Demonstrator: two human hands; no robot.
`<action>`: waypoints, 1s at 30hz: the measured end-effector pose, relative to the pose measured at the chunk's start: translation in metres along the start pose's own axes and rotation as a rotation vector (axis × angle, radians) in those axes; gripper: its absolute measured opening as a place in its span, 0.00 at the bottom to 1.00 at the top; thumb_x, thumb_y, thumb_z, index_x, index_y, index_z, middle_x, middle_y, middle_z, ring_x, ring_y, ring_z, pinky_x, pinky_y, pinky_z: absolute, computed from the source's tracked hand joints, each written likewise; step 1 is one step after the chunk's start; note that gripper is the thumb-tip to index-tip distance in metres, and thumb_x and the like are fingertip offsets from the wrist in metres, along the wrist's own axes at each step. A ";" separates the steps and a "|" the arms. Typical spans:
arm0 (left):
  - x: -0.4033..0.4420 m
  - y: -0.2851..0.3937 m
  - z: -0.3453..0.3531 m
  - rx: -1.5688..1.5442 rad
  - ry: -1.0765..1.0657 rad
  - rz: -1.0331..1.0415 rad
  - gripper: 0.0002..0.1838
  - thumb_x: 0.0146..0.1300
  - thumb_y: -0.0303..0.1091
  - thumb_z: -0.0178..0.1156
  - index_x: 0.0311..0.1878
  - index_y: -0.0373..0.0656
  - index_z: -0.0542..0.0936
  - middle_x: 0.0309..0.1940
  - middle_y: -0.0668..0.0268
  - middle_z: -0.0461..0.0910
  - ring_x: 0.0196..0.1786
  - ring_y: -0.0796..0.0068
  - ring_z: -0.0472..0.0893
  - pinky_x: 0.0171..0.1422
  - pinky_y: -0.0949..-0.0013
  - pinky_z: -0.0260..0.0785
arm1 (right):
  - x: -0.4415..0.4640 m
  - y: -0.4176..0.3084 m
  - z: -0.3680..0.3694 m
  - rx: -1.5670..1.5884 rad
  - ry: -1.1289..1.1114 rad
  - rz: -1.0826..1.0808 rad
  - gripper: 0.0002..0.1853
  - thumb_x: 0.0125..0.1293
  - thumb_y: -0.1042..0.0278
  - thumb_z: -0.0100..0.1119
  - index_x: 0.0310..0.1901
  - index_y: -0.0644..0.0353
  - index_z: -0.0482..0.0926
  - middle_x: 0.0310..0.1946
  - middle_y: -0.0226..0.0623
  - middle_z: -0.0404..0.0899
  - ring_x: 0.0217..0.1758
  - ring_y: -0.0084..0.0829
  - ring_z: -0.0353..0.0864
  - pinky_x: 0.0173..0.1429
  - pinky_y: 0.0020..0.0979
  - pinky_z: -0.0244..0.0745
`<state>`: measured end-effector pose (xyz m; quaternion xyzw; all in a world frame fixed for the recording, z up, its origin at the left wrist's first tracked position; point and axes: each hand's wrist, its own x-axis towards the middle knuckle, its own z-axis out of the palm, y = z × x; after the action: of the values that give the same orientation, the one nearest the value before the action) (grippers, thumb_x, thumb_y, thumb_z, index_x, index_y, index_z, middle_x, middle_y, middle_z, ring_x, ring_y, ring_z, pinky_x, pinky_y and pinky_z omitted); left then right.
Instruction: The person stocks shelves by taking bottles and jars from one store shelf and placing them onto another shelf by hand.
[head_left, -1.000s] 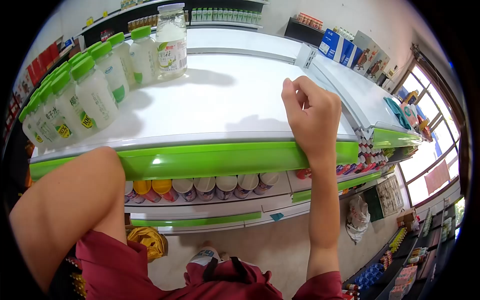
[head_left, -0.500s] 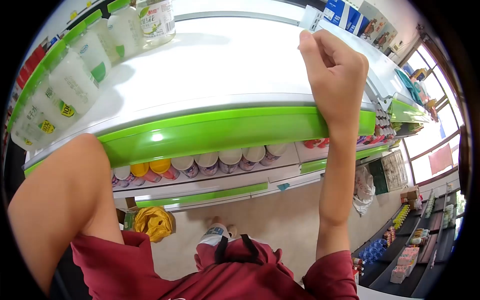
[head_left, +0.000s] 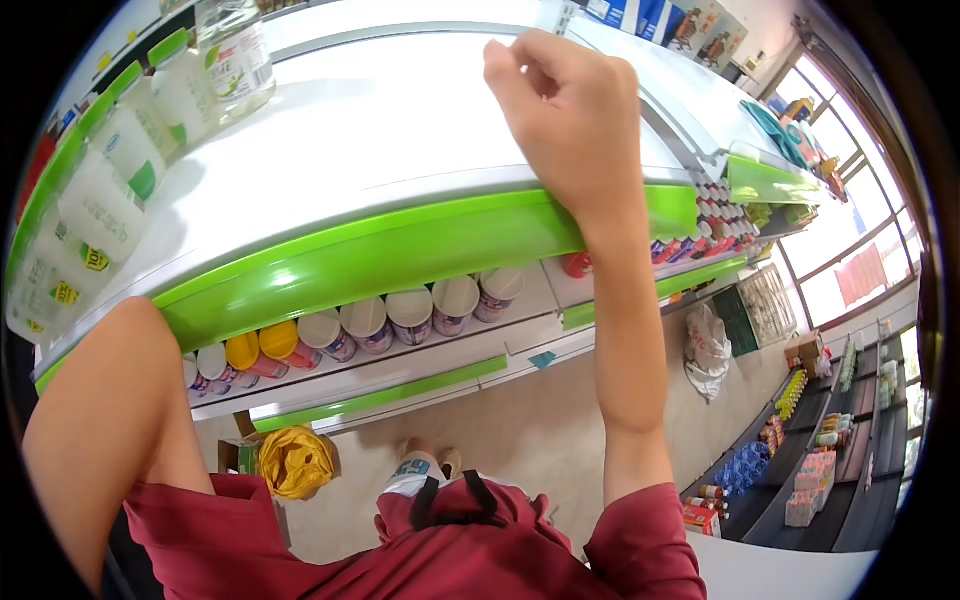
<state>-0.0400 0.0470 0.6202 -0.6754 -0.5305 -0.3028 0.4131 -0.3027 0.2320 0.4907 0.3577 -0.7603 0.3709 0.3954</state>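
My right hand (head_left: 575, 120) is curled closed above the white shelf (head_left: 400, 110), toward its right end. What the fingers hold, if anything, is hidden. The right wrist crosses over the green front strip (head_left: 380, 255) of that shelf. On the left, my bent arm (head_left: 110, 390) shows around the elbow, but the left hand is outside the picture. Past that elbow stands a row of pale jars with green lids (head_left: 105, 205). A clear bottle with a printed label (head_left: 237, 65) stands at the far end of the row.
Several white-lidded and yellow-lidded tubs (head_left: 365, 325) line the shelf below. A yellow bag (head_left: 296, 462) lies on the floor at left, and a white plastic bag (head_left: 707, 350) at right. Dark shelves with goods (head_left: 800, 470) stand at lower right. Blue boxes (head_left: 640, 15) sit at the back.
The view has shifted, so the shelf and jars appear further left. My right hand has moved left a little along the shelf, still closed. The left arm stays bent.
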 end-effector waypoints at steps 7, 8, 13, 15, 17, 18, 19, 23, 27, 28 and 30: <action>0.000 -0.003 0.003 -0.023 0.002 -0.011 0.24 0.75 0.44 0.44 0.69 0.44 0.70 0.71 0.57 0.69 0.76 0.63 0.65 0.84 0.50 0.47 | 0.002 0.002 0.000 -0.090 -0.251 0.118 0.20 0.64 0.52 0.61 0.30 0.63 0.86 0.17 0.43 0.78 0.26 0.44 0.81 0.37 0.41 0.77; 0.000 -0.003 0.003 -0.026 0.003 -0.010 0.24 0.75 0.44 0.44 0.69 0.44 0.70 0.71 0.57 0.69 0.76 0.63 0.65 0.84 0.50 0.47 | 0.002 0.002 0.000 -0.091 -0.288 0.149 0.21 0.64 0.51 0.61 0.31 0.64 0.86 0.18 0.44 0.80 0.28 0.44 0.82 0.39 0.42 0.78; 0.000 -0.002 0.002 -0.049 0.018 -0.011 0.24 0.75 0.44 0.44 0.69 0.44 0.70 0.71 0.57 0.69 0.75 0.63 0.65 0.84 0.49 0.47 | 0.005 0.008 0.000 -0.114 -0.453 0.213 0.25 0.65 0.43 0.59 0.37 0.63 0.87 0.29 0.46 0.85 0.36 0.45 0.86 0.47 0.41 0.80; 0.005 -0.006 -0.001 -0.043 0.017 -0.016 0.25 0.75 0.44 0.44 0.69 0.44 0.70 0.71 0.57 0.69 0.75 0.63 0.65 0.84 0.49 0.47 | 0.006 0.007 0.001 -0.120 -0.504 0.220 0.26 0.65 0.41 0.58 0.40 0.62 0.87 0.32 0.46 0.86 0.38 0.45 0.86 0.49 0.41 0.81; 0.007 -0.004 -0.002 -0.050 0.018 -0.017 0.25 0.75 0.44 0.44 0.69 0.44 0.70 0.71 0.57 0.69 0.75 0.62 0.65 0.84 0.49 0.47 | 0.007 0.008 0.000 -0.127 -0.529 0.211 0.27 0.66 0.41 0.58 0.43 0.61 0.86 0.33 0.45 0.87 0.39 0.45 0.87 0.50 0.41 0.81; 0.007 -0.004 -0.002 -0.057 0.022 -0.018 0.25 0.75 0.44 0.44 0.69 0.44 0.70 0.71 0.57 0.69 0.75 0.62 0.65 0.84 0.49 0.47 | 0.006 0.007 0.000 -0.122 -0.539 0.223 0.27 0.66 0.40 0.58 0.43 0.60 0.86 0.34 0.46 0.87 0.40 0.45 0.87 0.50 0.41 0.81; 0.007 -0.006 -0.002 -0.066 0.028 -0.015 0.25 0.75 0.44 0.44 0.69 0.44 0.70 0.71 0.57 0.69 0.75 0.62 0.65 0.84 0.49 0.47 | 0.006 0.006 0.000 -0.122 -0.547 0.234 0.27 0.66 0.40 0.58 0.44 0.60 0.86 0.34 0.46 0.87 0.41 0.46 0.87 0.51 0.42 0.80; 0.008 0.006 -0.001 -0.077 0.028 0.018 0.25 0.75 0.44 0.43 0.69 0.44 0.70 0.71 0.56 0.70 0.75 0.62 0.66 0.84 0.49 0.48 | 0.004 0.008 0.001 -0.101 -0.511 0.203 0.25 0.67 0.42 0.61 0.40 0.61 0.84 0.25 0.37 0.79 0.29 0.32 0.76 0.37 0.33 0.70; 0.009 0.013 0.001 -0.079 0.022 0.056 0.25 0.76 0.45 0.43 0.70 0.44 0.70 0.71 0.56 0.70 0.75 0.62 0.66 0.84 0.48 0.48 | 0.009 0.000 -0.005 -0.186 -0.607 0.213 0.27 0.67 0.39 0.57 0.46 0.58 0.85 0.36 0.46 0.87 0.44 0.45 0.86 0.53 0.42 0.79; 0.010 0.015 0.000 -0.081 0.016 0.066 0.25 0.76 0.45 0.43 0.70 0.44 0.70 0.71 0.56 0.70 0.75 0.61 0.66 0.84 0.48 0.48 | 0.012 -0.002 -0.006 -0.176 -0.610 0.227 0.27 0.67 0.39 0.57 0.46 0.58 0.85 0.36 0.46 0.87 0.44 0.45 0.86 0.52 0.42 0.79; 0.011 0.019 -0.001 -0.084 0.007 0.079 0.25 0.76 0.45 0.43 0.70 0.44 0.70 0.71 0.56 0.70 0.75 0.61 0.66 0.83 0.48 0.48 | 0.011 -0.004 -0.007 -0.155 -0.625 0.265 0.27 0.67 0.39 0.57 0.47 0.58 0.85 0.37 0.45 0.87 0.43 0.44 0.86 0.51 0.42 0.79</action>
<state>-0.0188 0.0500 0.6256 -0.7115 -0.4889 -0.3108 0.3977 -0.3016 0.2330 0.5039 0.3208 -0.9105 0.2328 0.1180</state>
